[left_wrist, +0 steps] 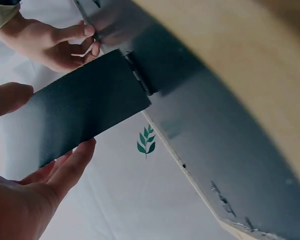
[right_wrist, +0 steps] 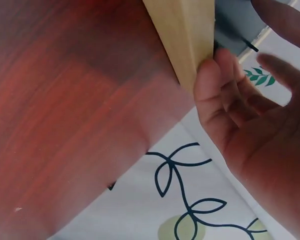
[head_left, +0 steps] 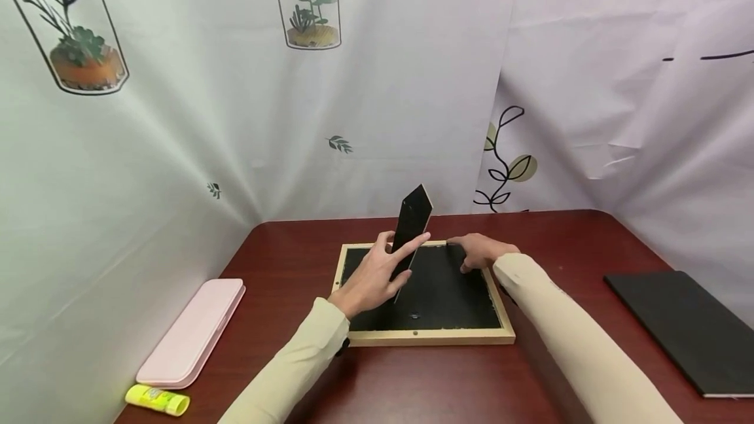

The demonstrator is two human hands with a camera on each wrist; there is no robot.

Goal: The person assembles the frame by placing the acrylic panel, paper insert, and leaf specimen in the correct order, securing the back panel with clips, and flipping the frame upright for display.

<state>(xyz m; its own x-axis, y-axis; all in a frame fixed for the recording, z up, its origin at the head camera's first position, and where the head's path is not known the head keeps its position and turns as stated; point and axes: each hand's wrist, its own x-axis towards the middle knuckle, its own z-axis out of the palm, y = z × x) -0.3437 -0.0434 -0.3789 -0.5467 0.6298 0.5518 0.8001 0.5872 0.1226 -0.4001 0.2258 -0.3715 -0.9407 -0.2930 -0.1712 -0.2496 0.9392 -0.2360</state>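
A picture frame (head_left: 436,337) with a pale wooden border lies back side up on the table, its black backing board (head_left: 450,300) showing. My left hand (head_left: 370,281) holds the black stand flap (head_left: 414,214) between thumb and fingers, and the flap tilts up from the backing. In the left wrist view a hinge (left_wrist: 138,75) joins the flap to the board. At the frame's far right corner, my right hand (head_left: 484,250) grips the border with curled fingers. Close to its fingertips, a small dark tab (right_wrist: 252,47) pokes out over the frame edge.
A pink case (head_left: 191,332) lies on the left of the dark red table (head_left: 436,385), with a yellow glue stick (head_left: 157,400) in front of it. To the right is a flat black book or folder (head_left: 683,329). White printed cloth (head_left: 400,103) hangs behind and at the sides.
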